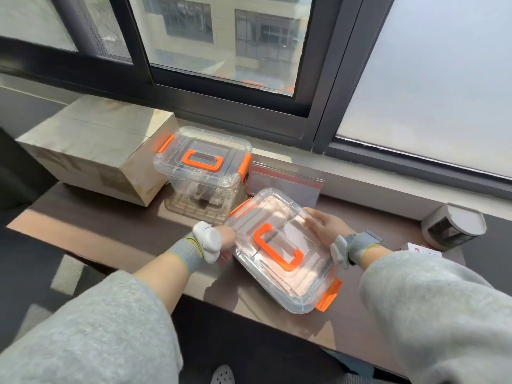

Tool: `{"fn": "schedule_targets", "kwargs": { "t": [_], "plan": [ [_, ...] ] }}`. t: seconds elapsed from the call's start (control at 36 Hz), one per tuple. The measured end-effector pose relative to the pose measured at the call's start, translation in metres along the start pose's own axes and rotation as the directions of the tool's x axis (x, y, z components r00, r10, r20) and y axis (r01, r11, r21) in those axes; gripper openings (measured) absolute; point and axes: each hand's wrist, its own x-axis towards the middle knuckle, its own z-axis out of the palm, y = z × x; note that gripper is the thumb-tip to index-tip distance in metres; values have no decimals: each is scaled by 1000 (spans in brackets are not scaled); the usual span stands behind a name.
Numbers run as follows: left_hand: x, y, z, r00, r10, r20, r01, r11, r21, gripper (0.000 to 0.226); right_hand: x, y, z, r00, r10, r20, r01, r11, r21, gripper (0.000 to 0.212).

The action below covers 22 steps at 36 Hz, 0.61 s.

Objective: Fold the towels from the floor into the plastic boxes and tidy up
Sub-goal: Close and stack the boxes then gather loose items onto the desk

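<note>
Clear plastic near box, orange handle and clips, lid on, lies skewed at front of dark brown ledge, held between both hands. Pinkish towel seems to show through lid, blurred. Left hand grips box's left rim. Right hand lies flat on lid, fingers straight. Far box stands behind, beside stone block.

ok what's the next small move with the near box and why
Probably snap down the orange latch at the right end of the near box: it seems to flare outward, though the lid is on over the pink towel. The left hand grips its side and the right hand lies flat on the lid.
</note>
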Motion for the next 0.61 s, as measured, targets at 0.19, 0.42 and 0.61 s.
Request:
{"fn": "schedule_targets", "kwargs": {
  "t": [0.19,0.42,0.61],
  "plan": [
    [-25,-25,14,990,-28,139,33,999,-31,51,16,-10,-11,986,124,113,-76,930,-360,41],
    [-31,-58,39,986,-11,164,80,904,-421,43,12,-35,-5,987,160,-15,-138,798,-587,43],
    [-33,-62,38,981,88,175,42,779,-626,39,7,-43,-6,969,242,40,-180,811,-557,45]
  ]
}}
